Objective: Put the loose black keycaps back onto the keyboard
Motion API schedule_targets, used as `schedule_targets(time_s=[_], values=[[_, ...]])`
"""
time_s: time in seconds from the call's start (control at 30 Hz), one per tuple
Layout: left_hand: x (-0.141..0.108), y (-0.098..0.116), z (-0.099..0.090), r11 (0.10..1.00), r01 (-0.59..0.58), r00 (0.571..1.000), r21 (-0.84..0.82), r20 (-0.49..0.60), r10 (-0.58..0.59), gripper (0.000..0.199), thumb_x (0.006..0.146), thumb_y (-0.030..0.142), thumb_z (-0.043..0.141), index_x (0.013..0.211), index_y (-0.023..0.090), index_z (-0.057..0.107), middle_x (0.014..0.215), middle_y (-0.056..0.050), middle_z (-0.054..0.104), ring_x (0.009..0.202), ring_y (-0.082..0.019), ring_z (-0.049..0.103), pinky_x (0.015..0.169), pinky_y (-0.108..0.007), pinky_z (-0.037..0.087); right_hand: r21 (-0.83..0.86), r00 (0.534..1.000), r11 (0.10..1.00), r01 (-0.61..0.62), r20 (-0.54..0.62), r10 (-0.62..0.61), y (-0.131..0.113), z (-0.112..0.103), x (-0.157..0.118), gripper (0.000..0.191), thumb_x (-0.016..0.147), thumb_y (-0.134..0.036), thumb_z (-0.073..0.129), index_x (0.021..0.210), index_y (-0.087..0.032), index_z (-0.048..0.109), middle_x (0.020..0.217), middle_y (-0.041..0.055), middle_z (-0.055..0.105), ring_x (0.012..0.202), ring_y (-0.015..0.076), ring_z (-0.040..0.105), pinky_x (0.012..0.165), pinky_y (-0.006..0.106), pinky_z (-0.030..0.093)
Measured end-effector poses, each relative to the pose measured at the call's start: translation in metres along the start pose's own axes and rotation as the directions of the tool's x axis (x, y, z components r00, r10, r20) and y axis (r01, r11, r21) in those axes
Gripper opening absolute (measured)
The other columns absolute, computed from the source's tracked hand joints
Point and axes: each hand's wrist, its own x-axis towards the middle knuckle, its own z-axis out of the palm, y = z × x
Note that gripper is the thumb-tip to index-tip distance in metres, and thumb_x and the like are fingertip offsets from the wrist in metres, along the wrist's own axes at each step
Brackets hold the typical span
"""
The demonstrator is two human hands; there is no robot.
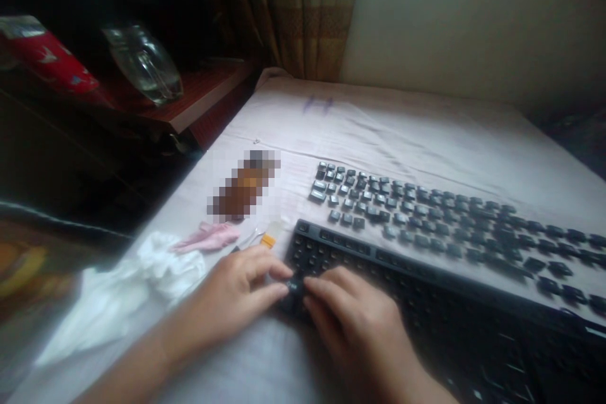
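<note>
A black computer keyboard [360,252] lies slantwise on the cloth-covered surface, most of its keycaps off and its small key stems showing. At its left end a black keycap [292,286] with pale print sits between my two hands' fingertips. My left hand [241,281] pinches at its left side, thumb and forefinger close together. On the other side, my right hand [362,312] has its fingers bunched against the keycap, palm over the keyboard. Blur hides whether the keycap is seated. Many loose keycaps [407,205] are laid out in rows behind the keyboard.
Left of my hands are a crumpled white cloth [165,265], a pink cloth [208,237] and a small orange-and-clear item [268,240]. A pixelated brown object [243,186] lies behind them. A dark wooden shelf [208,95] holds a glass vessel [144,63] and a red patterned container [52,57].
</note>
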Motion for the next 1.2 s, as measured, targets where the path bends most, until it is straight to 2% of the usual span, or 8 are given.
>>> schedule_targets(time_s=[0.33,0.63,0.77,0.93,1.2], values=[[-0.0010,0.0005,-0.0064,1.000,0.015,1.000,-0.006,0.009,-0.015,0.016,0.086,0.027,0.064,0.095,0.029,0.077,0.093,0.002,0.074,0.087,-0.015,0.067,0.086,-0.027,0.050,0.003,0.999,0.999,-0.038,-0.007,0.038,-0.0012,0.0024,0.0009,0.020,0.095,-0.018,0.055,0.095,-0.019,0.074,0.081,0.0034,0.072,0.066,0.0161,0.069,0.058,0.023,0.050],[-0.0015,-0.0041,-0.0065,1.000,0.011,0.999,0.019,0.030,-0.012,0.016,0.088,0.028,0.063,0.098,0.030,0.076,0.096,0.003,0.074,0.091,-0.015,0.067,0.087,-0.026,0.050,-0.058,0.998,0.997,0.043,-0.052,-0.046,-0.0021,0.0011,0.0008,0.024,0.097,-0.016,0.050,0.101,-0.014,0.073,0.081,0.0060,0.072,0.064,0.0164,0.067,0.057,0.025,0.049],[-0.0016,-0.0034,-0.0064,1.000,-0.001,1.000,0.030,0.025,0.000,0.015,0.088,0.029,0.063,0.097,0.031,0.076,0.094,0.004,0.074,0.089,-0.014,0.067,0.085,-0.025,0.049,-0.084,0.993,0.992,0.096,-0.055,-0.101,-0.0021,0.0001,-0.0005,0.023,0.097,-0.012,0.051,0.094,-0.016,0.073,0.081,0.0043,0.072,0.062,0.0144,0.064,0.056,0.023,0.047],[-0.0020,-0.0021,-0.0064,1.000,0.003,1.000,0.012,0.030,-0.004,0.014,0.088,0.028,0.063,0.095,0.032,0.075,0.090,0.006,0.073,0.084,-0.013,0.066,0.081,-0.024,0.048,-0.162,0.985,0.975,0.151,-0.060,-0.163,-0.0042,-0.0018,-0.0020,0.023,0.100,-0.016,0.050,0.098,-0.015,0.072,0.083,0.0047,0.074,0.062,0.0145,0.064,0.058,0.025,0.046],[0.0003,0.0004,-0.0049,0.998,-0.006,1.000,0.066,0.021,0.005,0.012,0.088,0.028,0.062,0.091,0.030,0.073,0.089,0.005,0.071,0.084,-0.013,0.064,0.081,-0.024,0.047,-0.242,0.986,0.958,0.153,-0.027,-0.165,-0.0068,0.0003,-0.0048,0.028,0.103,-0.022,0.046,0.101,-0.015,0.072,0.087,0.0051,0.075,0.063,0.0161,0.063,0.058,0.029,0.044]])
